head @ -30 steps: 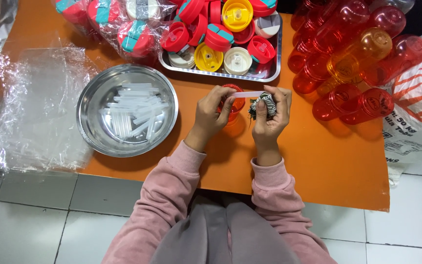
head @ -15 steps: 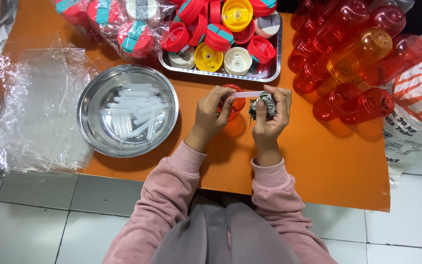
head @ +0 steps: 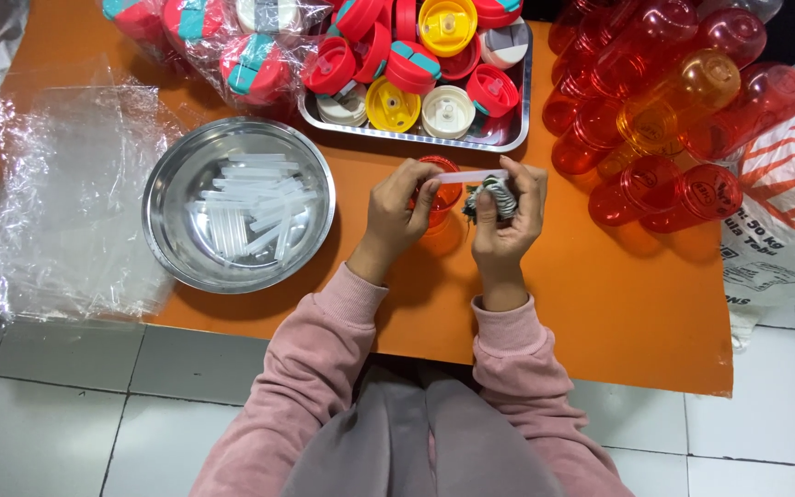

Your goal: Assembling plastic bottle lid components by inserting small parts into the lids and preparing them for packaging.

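Note:
My left hand (head: 396, 213) and my right hand (head: 511, 216) meet over the orange table (head: 600, 304). Between them they hold a short clear plastic straw (head: 473, 176), level, each hand pinching one end. My right hand also clasps a small striped black-and-white piece (head: 497, 198) against its palm. A red translucent bottle (head: 441, 204) stands under the left fingers, mostly hidden by them. Both sleeves are pink.
A steel bowl (head: 177, 184) of several clear straws sits left of the hands. A metal tray (head: 416, 136) of red, yellow and white lids lies behind. Red and orange bottles (head: 664, 101) pile at the right, crumpled clear plastic (head: 57, 193) at the left, a printed sack (head: 775, 230) beyond the table's right edge.

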